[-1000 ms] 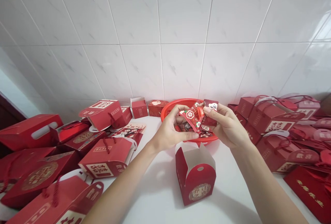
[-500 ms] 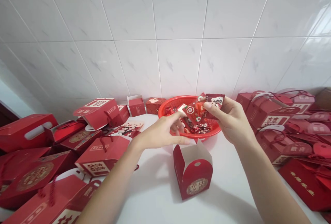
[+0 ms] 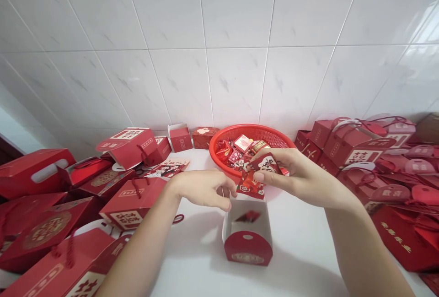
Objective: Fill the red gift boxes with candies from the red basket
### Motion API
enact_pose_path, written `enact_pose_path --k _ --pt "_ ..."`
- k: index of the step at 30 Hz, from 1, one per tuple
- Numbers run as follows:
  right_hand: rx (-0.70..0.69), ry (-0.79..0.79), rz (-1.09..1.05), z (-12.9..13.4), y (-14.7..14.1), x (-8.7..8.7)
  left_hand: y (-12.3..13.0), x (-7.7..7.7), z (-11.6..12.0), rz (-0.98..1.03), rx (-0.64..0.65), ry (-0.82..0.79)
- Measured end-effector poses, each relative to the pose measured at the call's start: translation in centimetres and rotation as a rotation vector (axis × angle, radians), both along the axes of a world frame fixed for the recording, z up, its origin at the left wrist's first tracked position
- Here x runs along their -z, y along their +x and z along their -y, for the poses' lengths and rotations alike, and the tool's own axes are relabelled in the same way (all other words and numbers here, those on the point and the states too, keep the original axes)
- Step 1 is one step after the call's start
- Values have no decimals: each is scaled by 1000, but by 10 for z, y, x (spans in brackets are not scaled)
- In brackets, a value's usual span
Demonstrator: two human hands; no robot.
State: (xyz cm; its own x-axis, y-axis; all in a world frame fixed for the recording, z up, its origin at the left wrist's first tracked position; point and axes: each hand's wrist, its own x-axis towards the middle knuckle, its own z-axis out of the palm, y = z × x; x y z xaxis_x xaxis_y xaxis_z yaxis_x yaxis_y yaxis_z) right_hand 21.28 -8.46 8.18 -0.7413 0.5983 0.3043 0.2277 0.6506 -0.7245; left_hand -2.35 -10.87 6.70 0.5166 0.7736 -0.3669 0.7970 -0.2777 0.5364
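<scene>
My right hand [image 3: 291,173] pinches a few red candy packets [image 3: 262,166] with white lettering and flower prints, held just above the back of the red gift box [image 3: 248,244]. This box stands upright on the white table, its top unfolded and its pale inside showing. A blurred dark red packet [image 3: 249,216] is seen within the box opening. My left hand [image 3: 209,189] is at the box's back left edge, thumb and curled fingers apart, with nothing visible between them. Whether it touches the box edge is unclear. Behind, a red plastic basket [image 3: 216,150] holds many wrapped sweets.
Red gift boxes [image 3: 137,201] with cord handles crowd the left side. More boxes [image 3: 356,146] are piled on the right, beside a flat red packet [image 3: 391,237]. Two small boxes [image 3: 180,137] stand against the tiled wall [image 3: 236,86]. A printed card [image 3: 168,169] lies at left.
Both hands have come down from the basket toward the box, the right still with packets. The box has turned to face me more squarely. A red packet now shows in its opening.
</scene>
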Motion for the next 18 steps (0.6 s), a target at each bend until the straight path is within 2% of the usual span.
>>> enact_pose_path --k 4,9,14,18 --pt "1 23 71 2 0 1 -4 2 -3 63 -41 -169" --pt "-25 6 137 3 -2 1 -4 5 -7 107 -5 -30" --pt "-61 -26 187 7 -2 -1 -1 4 -5 115 -95 136" --pt "-19 -16 177 8 -3 -1 2 5 -5 67 -138 202"
